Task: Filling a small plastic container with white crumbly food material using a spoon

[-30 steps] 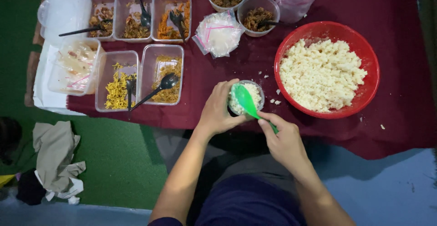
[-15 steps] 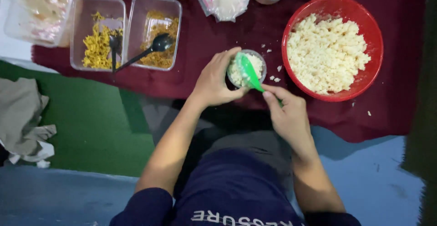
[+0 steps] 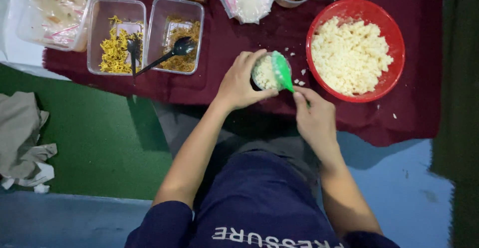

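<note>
A small cup (image 3: 264,72) of rice is gripped by the left hand (image 3: 241,83), fingers wrapped around its side, above the maroon-covered counter (image 3: 239,38). A green spoon (image 3: 282,71) is pinched by its handle in the right hand (image 3: 313,118), its bowl laid across the cup's rim. Just beside the cup, to its right, a red bowl (image 3: 394,38) of rice is set. Loose grains are scattered between them. Two clear tubs (image 3: 145,33) of yellow food, each with a black spoon, are placed well to the left.
</note>
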